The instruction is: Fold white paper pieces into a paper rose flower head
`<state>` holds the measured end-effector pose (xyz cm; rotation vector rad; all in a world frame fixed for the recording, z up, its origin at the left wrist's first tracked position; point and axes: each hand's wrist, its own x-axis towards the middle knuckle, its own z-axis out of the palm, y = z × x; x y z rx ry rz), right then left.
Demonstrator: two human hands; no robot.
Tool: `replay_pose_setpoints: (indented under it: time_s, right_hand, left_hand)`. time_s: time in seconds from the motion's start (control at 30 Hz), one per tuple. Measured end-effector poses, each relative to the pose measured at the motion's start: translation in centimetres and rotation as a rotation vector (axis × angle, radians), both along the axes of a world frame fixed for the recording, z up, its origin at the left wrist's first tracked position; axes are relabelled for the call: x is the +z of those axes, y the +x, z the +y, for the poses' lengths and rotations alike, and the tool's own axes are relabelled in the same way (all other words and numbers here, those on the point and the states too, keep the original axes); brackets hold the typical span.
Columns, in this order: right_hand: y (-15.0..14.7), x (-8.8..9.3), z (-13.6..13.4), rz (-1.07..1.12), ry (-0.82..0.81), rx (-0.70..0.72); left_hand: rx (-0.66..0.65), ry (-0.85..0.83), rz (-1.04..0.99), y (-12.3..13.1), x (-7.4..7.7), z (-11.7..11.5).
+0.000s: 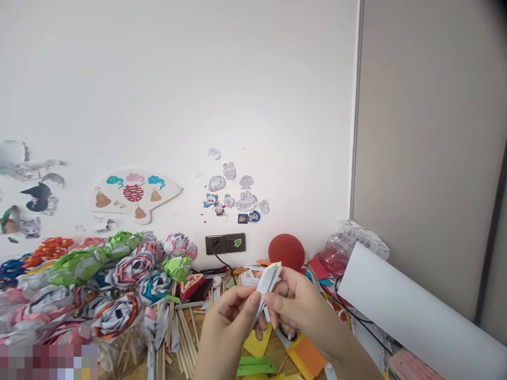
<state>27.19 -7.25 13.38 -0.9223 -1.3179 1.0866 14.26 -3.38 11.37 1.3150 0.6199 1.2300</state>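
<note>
A small folded paper (268, 278), white outside with a yellow edge at its top, is held upright above the table in front of me. My left hand (233, 311) pinches its lower left side between thumb and fingers. From the right, my right hand (295, 298) grips the same paper, its thumb on the front face and its fingers curled behind. Under my hands lie yellow paper sheets (257, 342), a green paper strip (255, 365) and a stack of orange paper (308, 356). The handle of a dark tool is partly hidden below my right hand.
Many folded paper flowers (132, 272) crowd the left, some above a clear container (119, 351). Wooden sticks (184, 338) lie beside them. A red round object (285, 252) stands by the wall. To the right are a large white paper roll (415, 311), black cable and plastic bags (352, 240).
</note>
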Motion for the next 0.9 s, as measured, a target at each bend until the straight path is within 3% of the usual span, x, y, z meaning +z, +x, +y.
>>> replay_pose_setpoints:
  time_s: [0.23,0.53,0.9]
  right_hand:
    - [-0.5,0.1,-0.1,-0.134,-0.027,-0.093]
    - [-1.0,0.4,-0.4,-0.099,-0.026,-0.087]
    - [-0.6,0.4,-0.5,-0.096,0.056,0.006]
  left_hand:
    - [0.037,0.113,-0.001,-0.2,-0.1,0.4]
    - [0.026,0.146,0.038,-0.5,0.4,0.1]
    - [0.024,-0.025,-0.01,-0.5,1.0,-0.8]
